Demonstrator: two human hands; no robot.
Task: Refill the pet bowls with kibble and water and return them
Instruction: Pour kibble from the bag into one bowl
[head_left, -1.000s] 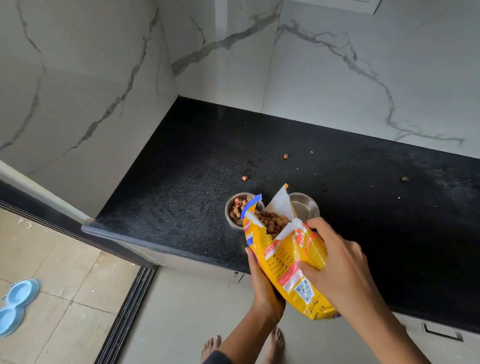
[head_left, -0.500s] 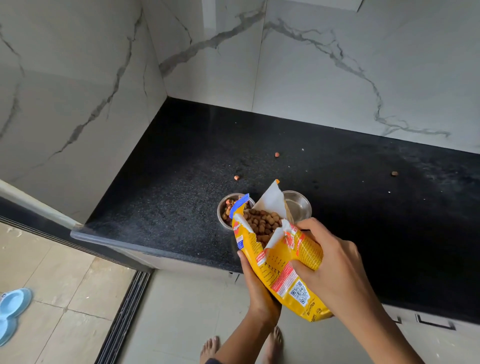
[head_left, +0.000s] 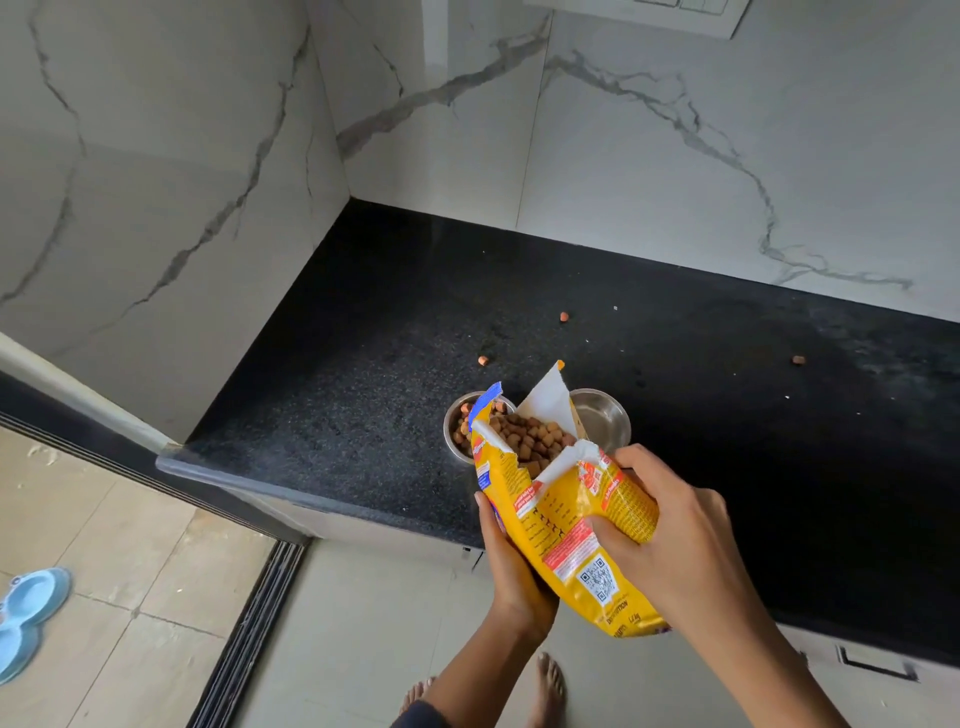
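A yellow kibble bag (head_left: 561, 525) with a torn-open top is tilted toward two small steel bowls near the front edge of the black counter (head_left: 363, 364). Brown kibble shows in the bag's mouth. The left bowl (head_left: 460, 428) holds kibble and is half hidden by the bag. The right bowl (head_left: 602, 415) looks empty. My left hand (head_left: 511, 566) supports the bag from below on its left side. My right hand (head_left: 675, 535) grips its right side near the top.
Three stray kibble pieces lie on the counter behind the bowls, such as one (head_left: 564, 316) at mid-depth. Marble walls close the counter at the back and left. A blue double bowl holder (head_left: 26, 618) lies on the tiled floor at far left. My bare feet stand below the counter edge.
The bag stays tilted over the left bowl in both hands, almost as before. The camera view has drifted slightly.
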